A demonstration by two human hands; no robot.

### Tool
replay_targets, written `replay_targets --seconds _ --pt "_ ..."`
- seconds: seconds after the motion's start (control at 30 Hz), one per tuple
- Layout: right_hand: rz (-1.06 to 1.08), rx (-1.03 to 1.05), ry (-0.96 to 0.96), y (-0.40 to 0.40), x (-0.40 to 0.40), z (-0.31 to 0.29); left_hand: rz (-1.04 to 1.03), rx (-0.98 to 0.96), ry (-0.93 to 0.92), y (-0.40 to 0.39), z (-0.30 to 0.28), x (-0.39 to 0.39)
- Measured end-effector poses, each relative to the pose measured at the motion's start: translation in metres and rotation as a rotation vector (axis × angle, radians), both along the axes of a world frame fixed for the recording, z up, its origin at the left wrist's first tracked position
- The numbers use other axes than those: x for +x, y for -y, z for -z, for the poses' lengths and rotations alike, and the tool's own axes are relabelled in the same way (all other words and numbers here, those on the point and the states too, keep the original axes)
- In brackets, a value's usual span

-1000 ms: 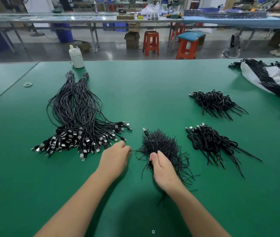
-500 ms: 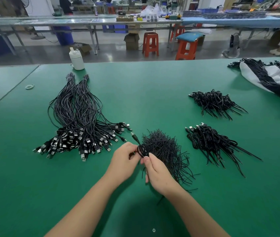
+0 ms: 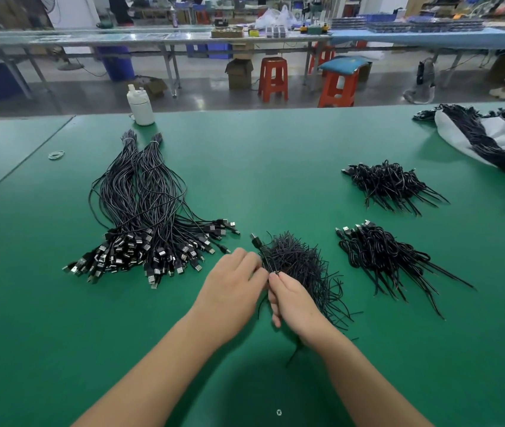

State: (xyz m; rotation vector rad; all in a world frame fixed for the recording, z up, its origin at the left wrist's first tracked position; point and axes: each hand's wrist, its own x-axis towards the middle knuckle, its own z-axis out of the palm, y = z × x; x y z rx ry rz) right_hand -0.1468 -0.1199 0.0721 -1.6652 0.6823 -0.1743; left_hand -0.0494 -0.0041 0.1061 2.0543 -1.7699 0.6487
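Head view, reading from the left. The bundle of straight cables (image 3: pixel 140 211) lies well out to the left of your left hand (image 3: pixel 232 285), its long axis running away from you and its plugs fanned toward you.

Your left hand rests knuckles up with the fingers bent in toward the middle. Their tips are hidden, so you cannot tell whether they pinch anything.

Just beyond those fingertips, between both hands, is the cable (image 3: pixel 256 241). Its visible length runs away from you and leans slightly left. The plug points up and away, clear of both hands, and the lower end disappears between them.

Your right hand (image 3: pixel 294 303) is the one plainly on the cable, with thumb and forefinger pinching it where the two hands meet. That makes the right hand the anchor. Any wrap or twist likely turns about that pinch, with the free plug end lying forward and left of it.

The pile of ties (image 3: pixel 300 263) sits just ahead of the right hand's knuckles, touching the cable. Farther right of that hand, well apart on the green table (image 3: pixel 276 167), two piles of coiled cables (image 3: pixel 380 254) lie with their tails trailing right.
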Motion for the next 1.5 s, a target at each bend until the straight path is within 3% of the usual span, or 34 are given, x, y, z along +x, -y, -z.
replay_targets --seconds 0.1,0.13,0.27,0.37,0.63,0.77,0.9,1.0,1.27,1.5 --pt "-0.074 0.058 -0.01 0.003 -0.002 -0.007 0.158 0.04 0.031 -0.001 -0.006 0.004" --pt "-0.1 0.066 -0.016 0.004 -0.004 -0.009 0.171 0.063 -0.042 -0.001 -0.005 0.005" --pt "-0.154 0.168 0.007 0.0 -0.005 -0.014 0.107 0.074 -0.626 -0.004 -0.007 0.008" --pt "-0.171 0.173 0.037 -0.005 -0.005 -0.016 0.012 0.032 -0.788 -0.002 -0.011 0.012" --pt "-0.404 -0.816 -0.147 -0.006 -0.012 -0.028 -0.215 0.189 -0.974 0.001 -0.011 0.021" --pt "-0.412 -0.978 -0.198 -0.009 -0.011 -0.025 -0.268 0.232 -1.072 0.002 -0.009 0.021" --pt "-0.428 -0.987 -0.219 -0.008 -0.012 -0.021 -0.308 0.176 -1.166 0.001 -0.006 0.018" --pt "-0.436 -0.958 -0.207 -0.009 -0.014 -0.02 -0.328 0.148 -1.154 0.002 -0.004 0.014" --pt "-0.43 -0.881 -0.225 -0.007 -0.012 -0.022 -0.309 0.231 -0.9 0.001 -0.011 0.007" --pt "-0.4 -0.827 -0.268 -0.008 -0.009 -0.022 -0.313 0.17 -0.682 0.003 -0.006 0.001"
